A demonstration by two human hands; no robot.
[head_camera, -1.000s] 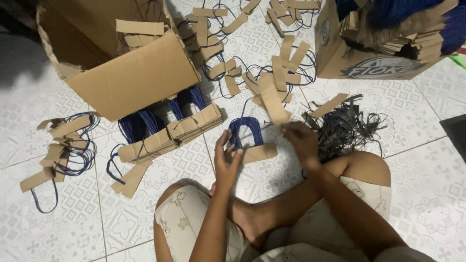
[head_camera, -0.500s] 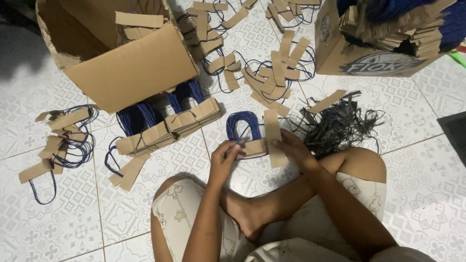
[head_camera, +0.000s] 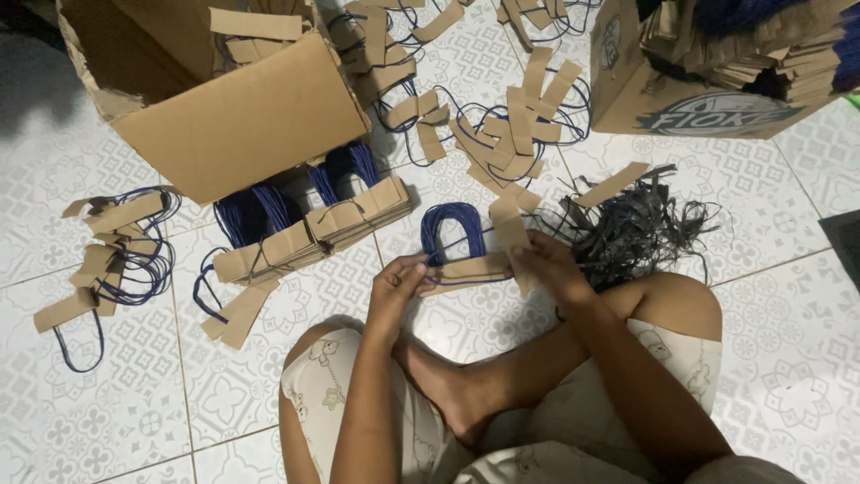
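Note:
I sit cross-legged on a tiled floor. Both hands hold a stack of brown cardboard strips with dark blue cord loops (head_camera: 461, 260) just above the floor in front of my knees. My left hand (head_camera: 399, 287) grips the stack's left end. My right hand (head_camera: 542, 264) grips its right end, where another cardboard strip (head_camera: 511, 237) stands up between the fingers. The blue loops arch away from me.
Two tied bundles of strips with blue cords (head_camera: 309, 229) lie to the left. An open cardboard box (head_camera: 242, 116) stands at the back left, another full box (head_camera: 717, 72) at the back right. Loose strips (head_camera: 502, 125) and a tangle of black strands (head_camera: 640, 229) cover the floor.
The hands have drawn closer together on the stack, squaring it up. The view has shifted slightly, so the boxes sit higher in frame.

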